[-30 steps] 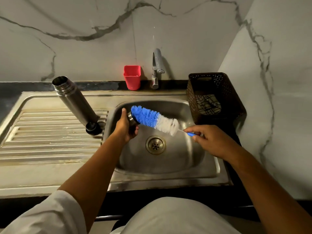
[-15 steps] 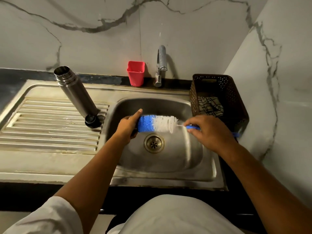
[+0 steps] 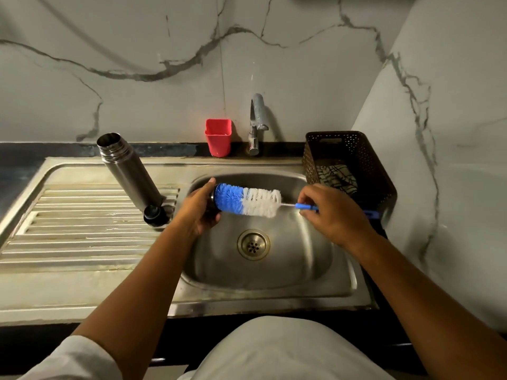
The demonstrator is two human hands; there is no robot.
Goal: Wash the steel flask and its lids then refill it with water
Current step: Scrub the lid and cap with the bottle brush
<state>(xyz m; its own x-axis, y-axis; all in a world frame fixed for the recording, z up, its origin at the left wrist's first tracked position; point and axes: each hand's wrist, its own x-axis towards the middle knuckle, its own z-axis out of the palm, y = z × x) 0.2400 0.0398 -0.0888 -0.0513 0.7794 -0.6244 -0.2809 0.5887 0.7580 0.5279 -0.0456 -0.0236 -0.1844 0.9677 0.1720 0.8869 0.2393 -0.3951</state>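
Note:
The open steel flask stands on the draining board, beside the basin's left rim. A small black lid sits at its foot. My left hand grips a steel cup lid over the sink, mostly hidden by my fingers. A blue and white bottle brush has its blue tip pushed into that lid. My right hand pinches the brush's blue handle.
The steel sink basin has a drain in its middle. Behind it are a tap, with no water seen running, and a red cup. A brown perforated basket holding a cloth stands at the right.
The brush has gone from slanted to nearly level and sits deeper in the lid. Both hands stay over the basin. The camera view shifted slightly.

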